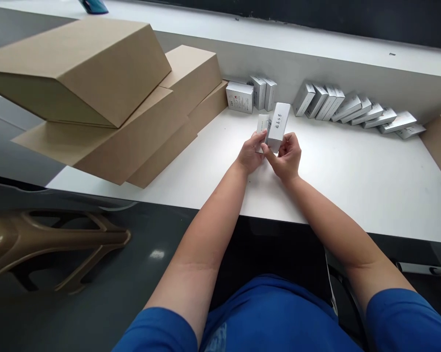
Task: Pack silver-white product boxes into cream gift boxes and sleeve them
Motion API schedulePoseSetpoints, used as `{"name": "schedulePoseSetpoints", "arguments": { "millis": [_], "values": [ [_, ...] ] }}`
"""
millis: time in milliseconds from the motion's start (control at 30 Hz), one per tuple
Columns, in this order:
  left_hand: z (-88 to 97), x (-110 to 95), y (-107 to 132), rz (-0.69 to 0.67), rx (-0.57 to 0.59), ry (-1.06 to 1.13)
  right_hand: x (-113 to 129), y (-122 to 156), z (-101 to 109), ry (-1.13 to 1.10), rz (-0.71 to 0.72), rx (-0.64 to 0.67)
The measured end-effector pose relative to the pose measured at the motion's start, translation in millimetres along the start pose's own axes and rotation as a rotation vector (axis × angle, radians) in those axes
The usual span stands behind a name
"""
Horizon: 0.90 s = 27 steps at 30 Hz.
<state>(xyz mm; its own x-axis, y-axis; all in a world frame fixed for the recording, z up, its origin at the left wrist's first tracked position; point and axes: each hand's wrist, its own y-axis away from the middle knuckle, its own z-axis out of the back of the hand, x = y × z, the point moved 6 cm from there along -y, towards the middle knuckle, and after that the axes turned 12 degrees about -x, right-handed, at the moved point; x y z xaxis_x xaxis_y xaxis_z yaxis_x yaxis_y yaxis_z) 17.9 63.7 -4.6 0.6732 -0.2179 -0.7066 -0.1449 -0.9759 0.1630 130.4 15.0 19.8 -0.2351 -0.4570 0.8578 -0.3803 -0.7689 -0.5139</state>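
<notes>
Over the white table, my left hand (252,152) is closed around a small silver-white box (262,123) held upright. My right hand (286,157) grips another small silver box (279,122) with dark printed characters on its face, its thumb at the lower edge. The two boxes are side by side, close together; whether they touch is hard to tell. Part of each box is hidden behind the fingers. Beyond the hands, similar small boxes (241,97) stand against the back panel. To the right, a row of leaning silver boxes (326,101) runs along the same panel.
Large brown cardboard boxes (106,73) are stacked at the table's left, overhanging its front edge. Another cardboard box (440,139) stands at the right end. The white table (352,190) has a raised ledge (315,54) behind. A brown chair (59,239) is at lower left.
</notes>
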Motion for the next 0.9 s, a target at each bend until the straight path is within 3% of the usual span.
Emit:
{"name": "schedulePoseSetpoints", "arguments": {
  "millis": [167,300,400,567,700,800,900],
  "values": [
    [5.9,3,5,0.043,0.022,-0.159,18,-17,18,0.325,0.242,-0.084],
    [5.3,5,6,0.073,0.067,-0.164,27,-25,18,0.369,0.357,0.03],
    [2.7,3,6,0.047,0.082,-0.149,20,-27,18,0.204,0.234,0.051],
    [-0.8,2,4,0.045,0.053,-0.115,-13,-37,18,-0.101,-0.144,-0.028],
    [3.1,-1,0,0.005,-0.053,-0.064,-35,-46,16,-0.27,-0.462,0.109],
    [4.3,-3,1,0.016,-0.089,0.01,-38,-48,18,-0.341,-0.563,0.203],
    [5.7,-3,2,0.032,-0.1,0.04,-40,-48,21,-0.404,-0.612,0.141]
  ]
}}
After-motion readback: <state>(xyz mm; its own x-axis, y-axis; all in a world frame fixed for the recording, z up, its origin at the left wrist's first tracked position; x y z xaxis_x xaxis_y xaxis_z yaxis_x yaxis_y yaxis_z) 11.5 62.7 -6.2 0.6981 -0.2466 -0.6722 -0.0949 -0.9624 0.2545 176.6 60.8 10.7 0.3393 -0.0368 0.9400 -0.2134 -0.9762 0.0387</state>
